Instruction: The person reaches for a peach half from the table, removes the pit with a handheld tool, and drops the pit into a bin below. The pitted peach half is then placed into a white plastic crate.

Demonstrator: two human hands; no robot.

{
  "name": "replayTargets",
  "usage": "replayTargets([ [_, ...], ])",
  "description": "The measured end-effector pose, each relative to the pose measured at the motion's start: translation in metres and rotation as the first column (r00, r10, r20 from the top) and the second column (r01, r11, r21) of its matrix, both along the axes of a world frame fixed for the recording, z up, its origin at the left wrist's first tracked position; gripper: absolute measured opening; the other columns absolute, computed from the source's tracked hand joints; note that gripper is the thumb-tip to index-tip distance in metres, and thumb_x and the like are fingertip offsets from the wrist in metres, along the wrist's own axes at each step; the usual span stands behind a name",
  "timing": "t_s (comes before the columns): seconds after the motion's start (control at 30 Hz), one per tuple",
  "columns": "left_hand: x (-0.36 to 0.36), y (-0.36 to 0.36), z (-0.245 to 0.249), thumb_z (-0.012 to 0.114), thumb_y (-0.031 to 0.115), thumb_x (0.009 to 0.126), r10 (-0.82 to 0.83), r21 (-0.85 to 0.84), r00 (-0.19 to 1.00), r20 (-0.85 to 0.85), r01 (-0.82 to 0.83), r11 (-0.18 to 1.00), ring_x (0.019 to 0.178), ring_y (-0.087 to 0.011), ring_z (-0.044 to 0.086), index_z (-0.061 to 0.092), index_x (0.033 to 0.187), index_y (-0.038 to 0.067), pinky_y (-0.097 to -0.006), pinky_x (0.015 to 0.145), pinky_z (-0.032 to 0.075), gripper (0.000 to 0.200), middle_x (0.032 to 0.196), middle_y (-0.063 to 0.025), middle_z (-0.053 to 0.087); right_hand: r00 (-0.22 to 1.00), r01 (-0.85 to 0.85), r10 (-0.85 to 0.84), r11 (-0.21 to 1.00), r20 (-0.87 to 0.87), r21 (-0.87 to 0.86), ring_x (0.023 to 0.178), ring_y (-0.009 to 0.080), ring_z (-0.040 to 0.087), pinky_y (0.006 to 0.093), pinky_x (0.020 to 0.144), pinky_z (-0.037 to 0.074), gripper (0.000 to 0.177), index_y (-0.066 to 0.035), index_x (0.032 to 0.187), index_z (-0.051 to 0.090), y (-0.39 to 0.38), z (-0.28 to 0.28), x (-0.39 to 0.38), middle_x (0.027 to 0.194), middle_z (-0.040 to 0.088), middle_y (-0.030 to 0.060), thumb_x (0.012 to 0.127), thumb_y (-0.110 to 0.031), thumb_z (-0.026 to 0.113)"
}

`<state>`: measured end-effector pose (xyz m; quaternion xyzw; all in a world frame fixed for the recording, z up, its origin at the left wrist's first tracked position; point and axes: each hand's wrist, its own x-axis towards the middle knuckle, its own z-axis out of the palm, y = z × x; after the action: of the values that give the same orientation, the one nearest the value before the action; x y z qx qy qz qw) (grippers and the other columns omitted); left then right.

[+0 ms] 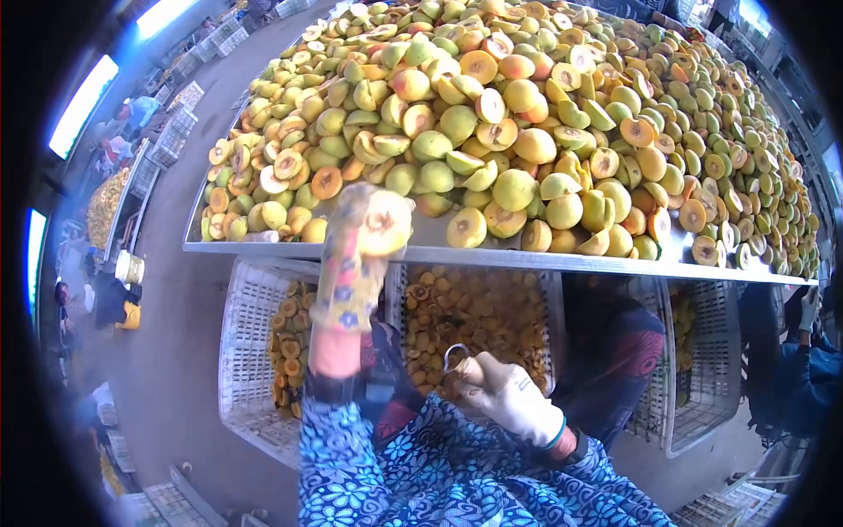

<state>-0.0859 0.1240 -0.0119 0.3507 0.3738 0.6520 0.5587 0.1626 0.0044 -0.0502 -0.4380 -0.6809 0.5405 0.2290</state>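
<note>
My left hand (351,237), in a patterned glove, is raised at the front edge of the metal table (439,254). It holds a halved fruit (385,223) with the cut face and pit showing. My right hand (509,395), in a white glove, is closed round a small tool with a curved metal loop (454,356), above a crate of fruit pieces. A large heap of green and yellow fruit (536,145), many halved, covers much of the table behind my left hand.
Below the table edge stand a left white crate (250,342), a middle crate (552,325) and a right crate (711,369), with fruit inside. A co-worker's gloved hand (809,309) is at the far right. More people and crates (176,132) are at the left.
</note>
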Motion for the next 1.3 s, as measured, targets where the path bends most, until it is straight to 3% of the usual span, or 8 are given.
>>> replayTargets([
  [0.07,0.003,-0.042,0.009,0.052,0.032,0.102,-0.064,0.009,0.964,0.26,0.064,0.998,0.092,-0.03,0.069,0.057,0.116,0.005,-0.0354,0.075,0.062,0.031,0.108,-0.0244,0.066,0.992,-0.002,-0.013,0.994,-0.127,-0.113,0.067,0.0405,0.064,0.0424,0.058,0.047,0.026,-0.003,0.093,0.053,0.001,0.008,-0.003,0.07,0.061,0.0213,0.094,-0.026,0.066],
  [0.17,0.052,-0.095,0.021,0.053,0.036,0.101,0.355,0.106,0.902,-0.246,-0.339,0.935,0.098,-0.018,0.065,0.055,0.125,0.0,-0.0293,0.085,0.053,0.043,0.111,-0.0136,0.065,0.988,-0.045,0.031,0.995,-0.15,-0.088,0.068,0.0392,0.064,0.04,0.058,0.047,0.023,-0.003,0.093,0.053,0.002,0.041,-0.007,0.072,0.061,0.0191,0.094,-0.023,0.064],
  [0.4,0.076,-0.153,0.019,0.063,0.022,0.095,0.234,-0.254,0.966,0.112,-0.2,0.946,0.101,-0.0165,0.063,0.06,0.121,0.001,-0.0315,0.09,0.052,0.033,0.115,-0.0097,0.065,0.988,-0.045,0.055,0.996,-0.144,0.074,0.071,0.0428,0.064,0.042,0.059,0.048,0.022,-0.002,0.1,0.052,-0.023,0.063,-0.026,0.076,0.062,0.022,0.093,-0.019,0.065],
  [0.6,0.087,-0.166,0.016,0.062,0.021,0.095,0.124,-0.052,0.894,0.431,-0.113,0.992,0.104,-0.0257,0.067,0.057,0.119,0.004,-0.0393,0.094,0.055,0.029,0.115,-0.0163,0.066,0.992,-0.042,0.052,0.995,-0.111,0.089,0.073,0.0443,0.064,0.0423,0.059,0.049,0.025,-0.002,0.106,0.053,-0.033,0.047,-0.025,0.078,0.062,0.0246,0.094,-0.02,0.065],
  [0.73,0.089,-0.17,0.006,0.053,0.031,0.1,0.085,-0.025,0.959,0.272,-0.081,0.996,0.105,-0.0302,0.065,0.056,0.115,0.004,-0.0491,0.096,0.053,0.031,0.116,-0.0202,0.063,0.988,-0.086,0.099,0.99,-0.119,0.109,0.077,0.0444,0.066,0.0426,0.061,0.05,0.029,-0.001,0.113,0.053,-0.032,0.046,-0.021,0.082,0.065,0.025,0.094,-0.02,0.065],
  [0.8,0.092,-0.171,0.008,0.058,0.028,0.099,0.16,-0.072,0.945,0.286,-0.145,0.987,0.095,-0.025,0.07,0.064,0.109,-0.001,-0.037,0.086,0.057,0.031,0.105,-0.0162,0.07,0.986,-0.113,0.124,0.988,-0.115,0.103,0.078,0.0443,0.066,0.0428,0.062,0.051,0.031,-0.001,0.115,0.053,-0.03,0.044,-0.019,0.082,0.065,0.025,0.094,-0.02,0.065],
  [1.03,0.093,-0.172,0.006,0.059,0.03,0.099,0.254,-0.24,0.964,0.083,-0.228,0.944,0.081,-0.0192,0.07,0.069,0.098,-0.004,-0.0303,0.075,0.056,0.035,0.091,-0.012,0.072,0.959,-0.271,0.274,0.962,-0.078,0.045,0.074,0.0375,0.068,0.0408,0.065,0.051,0.027,-0.003,0.112,0.056,-0.013,0.034,-0.014,0.084,0.067,0.0184,0.094,-0.022,0.064],
  [1.3,0.091,-0.167,-0.014,0.058,0.032,0.099,0.402,0.189,0.833,-0.379,-0.356,0.915,0.086,-0.0212,0.066,0.07,0.096,-0.003,-0.0308,0.078,0.051,0.037,0.095,-0.0117,0.071,0.849,-0.468,0.474,0.88,-0.234,0.085,0.078,0.0411,0.067,0.0422,0.065,0.051,0.031,-0.001,0.113,0.053,0.008,0.029,-0.009,0.083,0.066,0.0232,0.096,-0.026,0.064],
])
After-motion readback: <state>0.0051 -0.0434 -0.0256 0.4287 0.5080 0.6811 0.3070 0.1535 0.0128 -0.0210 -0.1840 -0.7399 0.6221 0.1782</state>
